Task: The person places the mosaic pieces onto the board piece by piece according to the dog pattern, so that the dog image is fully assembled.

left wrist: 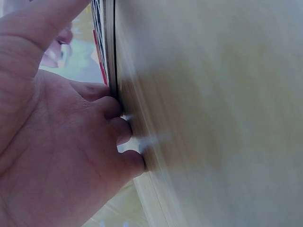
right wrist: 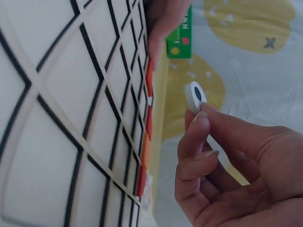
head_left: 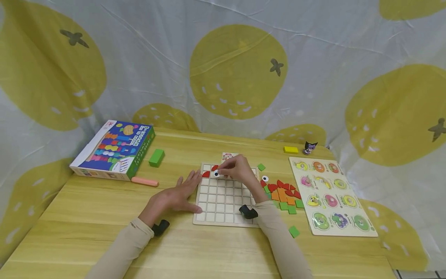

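A wooden grid board [head_left: 220, 198] lies on the table in front of me. Between thumb and fingertips my right hand [head_left: 240, 170] pinches a white disc with a black dot [right wrist: 192, 98], like an eye, raised over the board's far rows. Red pieces [head_left: 206, 174] sit in the board's far left squares, and the right wrist view also shows an orange piece [right wrist: 146, 152] along that far row, hidden by my hand in the head view. My left hand [head_left: 178, 197] rests with spread fingers at the board's left edge, its thumb reaching over the near left corner.
Loose red, orange and green tiles [head_left: 283, 196] and another eye disc [head_left: 265, 178] lie right of the board. Beyond them is a fruit puzzle board [head_left: 343, 228]. A patterned card [head_left: 228, 156], a toy box [head_left: 113, 149], a green block [head_left: 156, 157] and a pink stick [head_left: 144, 181] stand or lie around.
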Motion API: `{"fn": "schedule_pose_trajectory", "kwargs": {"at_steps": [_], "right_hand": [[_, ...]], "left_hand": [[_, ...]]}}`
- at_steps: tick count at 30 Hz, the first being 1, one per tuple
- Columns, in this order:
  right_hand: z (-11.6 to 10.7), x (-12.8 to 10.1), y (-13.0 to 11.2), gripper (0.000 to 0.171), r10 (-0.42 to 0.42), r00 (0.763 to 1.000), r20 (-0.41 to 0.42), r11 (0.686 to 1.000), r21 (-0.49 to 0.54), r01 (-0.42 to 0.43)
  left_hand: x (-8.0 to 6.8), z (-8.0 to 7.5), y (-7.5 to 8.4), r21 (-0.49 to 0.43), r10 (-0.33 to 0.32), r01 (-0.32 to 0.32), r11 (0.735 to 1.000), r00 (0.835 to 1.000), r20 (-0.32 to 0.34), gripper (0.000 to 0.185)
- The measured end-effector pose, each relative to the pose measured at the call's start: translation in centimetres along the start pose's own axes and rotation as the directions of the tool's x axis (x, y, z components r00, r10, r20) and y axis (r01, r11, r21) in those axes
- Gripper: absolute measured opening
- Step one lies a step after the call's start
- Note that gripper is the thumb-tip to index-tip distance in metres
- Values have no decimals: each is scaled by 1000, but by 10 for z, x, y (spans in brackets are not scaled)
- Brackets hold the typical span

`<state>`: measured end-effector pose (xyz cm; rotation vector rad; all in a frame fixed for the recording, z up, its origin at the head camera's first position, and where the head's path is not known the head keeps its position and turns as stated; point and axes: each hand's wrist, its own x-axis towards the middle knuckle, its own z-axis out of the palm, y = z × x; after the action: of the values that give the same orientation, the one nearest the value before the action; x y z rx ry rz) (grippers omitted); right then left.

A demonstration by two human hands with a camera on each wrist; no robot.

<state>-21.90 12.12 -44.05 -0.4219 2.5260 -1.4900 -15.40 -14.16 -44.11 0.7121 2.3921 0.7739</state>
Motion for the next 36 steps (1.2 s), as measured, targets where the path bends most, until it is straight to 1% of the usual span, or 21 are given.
{"fn": "schedule_pose_trajectory", "kwargs": {"at_steps": [7,11,17,21,26,27,29,30,31,32,34,36], "right_hand": [[18,10,4,5,54,998,-25,998,-13,-54],[23,12,7,5,54,998,-45,997,-51,-56],[24,12,7,5,53,997,-59,992,-116,-60],[24,12,6,4,60,996,-66,991,-117,-67],[25,12,6,5,64,996,-64,988,-134,-72],[25,12,6,5,62,996,-61,988,-140,-70],[24,11,7,5,58,997,-55,988,-142,-65],[24,11,7,5,54,997,-53,988,-143,-61],[24,12,8,5,49,998,-51,988,-144,-55],[25,12,8,5,44,998,-48,988,-148,-50],[25,12,9,4,39,998,-43,988,-150,-45],[25,13,9,4,34,999,-43,987,-156,-40]], "left_hand": [[2,1,-2,11,-7,7,1000,1000,7,117],[3,1,-2,7,4,-4,1000,1000,8,117],[1,0,-1,13,-5,5,1000,1000,0,117],[1,0,0,11,-5,5,1000,1000,-10,117],[1,0,-2,-9,5,-5,1000,1000,-4,118],[1,0,-4,-20,12,-12,1000,1000,-3,119],[4,3,-13,-40,38,-38,998,999,-8,122],[4,3,-14,-55,48,-48,997,999,-9,124],[6,6,-20,-59,65,-66,996,998,-17,125],[6,6,-21,-70,72,-73,995,997,-19,126],[6,6,-20,-65,69,-70,995,997,-20,126],[3,3,-12,-43,43,-43,998,999,-15,122]]}}
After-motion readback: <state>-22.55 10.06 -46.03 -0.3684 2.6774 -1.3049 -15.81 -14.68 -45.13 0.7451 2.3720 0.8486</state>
